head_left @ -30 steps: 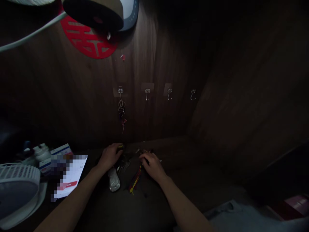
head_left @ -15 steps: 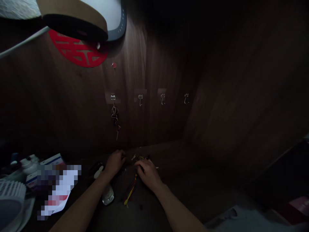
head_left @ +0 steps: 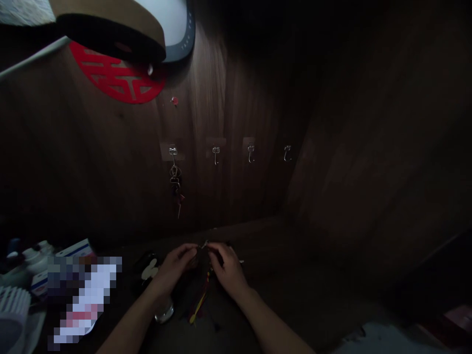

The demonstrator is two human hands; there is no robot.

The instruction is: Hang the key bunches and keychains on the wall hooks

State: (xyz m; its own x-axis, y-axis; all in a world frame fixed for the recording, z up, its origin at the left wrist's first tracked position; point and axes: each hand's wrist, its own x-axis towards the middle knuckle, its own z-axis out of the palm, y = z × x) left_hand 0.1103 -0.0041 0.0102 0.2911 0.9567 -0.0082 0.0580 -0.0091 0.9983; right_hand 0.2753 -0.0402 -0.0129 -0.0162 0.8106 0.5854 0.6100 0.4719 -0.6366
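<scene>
Above the dark shelf surface, my left hand [head_left: 180, 260] and my right hand [head_left: 226, 268] come close together, fingertips pinched. Between them is a small shiny metal piece of a keychain [head_left: 204, 245], seemingly a clasp or key; its exact shape is too dim to make out. A red and yellow tassel [head_left: 201, 300] hangs down from under my right fingers onto the surface. A pale key-like tip shows just right of my right hand. Beside my left wrist lie a dark item with a cream mouse-head shape [head_left: 150, 270] and a clear rounded object [head_left: 164, 313], partly covered by my forearm.
On the wood back panel are several metal hooks [head_left: 216, 153]; a bunch of keys [head_left: 175, 184] hangs from the leftmost. Bottles [head_left: 35, 258], boxes and a blurred-out packet stand at left. A slipper [head_left: 114, 29] juts out overhead beside a red paper cutout [head_left: 121, 81].
My left hand has moved right, its fingertips now meeting the metal piece at my right fingers. My right hand stays on the keychain. The view has shifted slightly.
</scene>
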